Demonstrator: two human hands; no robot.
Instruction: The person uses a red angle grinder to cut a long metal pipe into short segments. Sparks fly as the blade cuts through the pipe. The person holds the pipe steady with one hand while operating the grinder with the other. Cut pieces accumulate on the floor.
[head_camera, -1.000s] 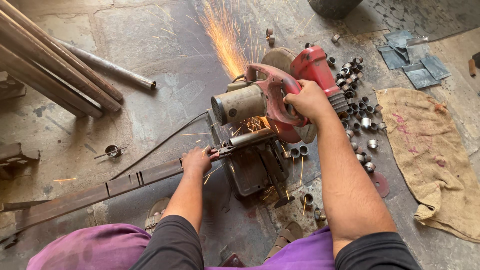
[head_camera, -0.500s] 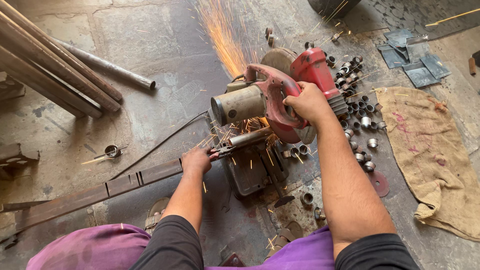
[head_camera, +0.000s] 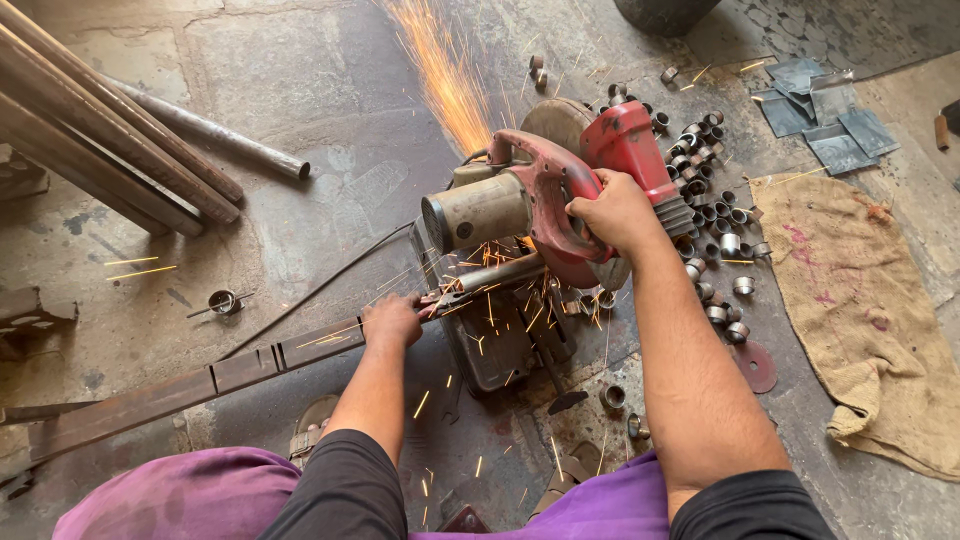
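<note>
A red chop saw (head_camera: 560, 190) sits on the concrete floor and throws orange sparks (head_camera: 445, 75) up and away. My right hand (head_camera: 610, 212) is shut on its red handle, pressing the blade down. My left hand (head_camera: 392, 322) grips a long rusty metal bar (head_camera: 190, 385) that runs from the lower left into the saw's vise (head_camera: 500, 330). Sparks also scatter around the vise and toward my purple-clad knees.
Several long steel pipes (head_camera: 110, 150) lie at the upper left. A heap of short cut metal rings (head_camera: 705, 210) lies right of the saw. A burlap cloth (head_camera: 870, 310) is at the right, and grey metal plates (head_camera: 820, 115) lie beyond it. A power cable (head_camera: 320, 290) crosses the floor.
The saw head has stayed pressed down and both hands keep their hold. More sparks now scatter low around the vise and toward my knees.
</note>
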